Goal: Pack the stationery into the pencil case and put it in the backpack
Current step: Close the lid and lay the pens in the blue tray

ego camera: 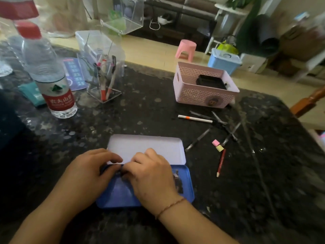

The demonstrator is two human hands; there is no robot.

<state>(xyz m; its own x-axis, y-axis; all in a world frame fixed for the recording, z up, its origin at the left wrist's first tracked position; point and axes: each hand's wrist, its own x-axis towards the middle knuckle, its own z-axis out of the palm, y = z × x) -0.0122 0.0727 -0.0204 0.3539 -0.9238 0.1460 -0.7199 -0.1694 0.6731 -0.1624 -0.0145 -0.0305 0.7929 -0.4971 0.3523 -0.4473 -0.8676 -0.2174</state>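
Blue pencil case (pixel 123 194) lay open on dark table (pixel 140 111), white lid back. Left hand (pixel 88 171) & right hand (pixel 153 176) met over its hinge edge, fingers curled; grip unclear. Pens (pixel 207 120), red pencil (pixel 221 162) lay loose to the right.

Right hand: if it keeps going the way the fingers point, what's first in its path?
Likely the left hand: the right hand points up-left over the blue pencil case, fingertips almost meeting the left's. Contact unclear.

Glossy speckled stone table (pixel 140 117), smooth blue tin pencil case (pixel 186 175), perforated pink plastic basket (pixel 197 97).
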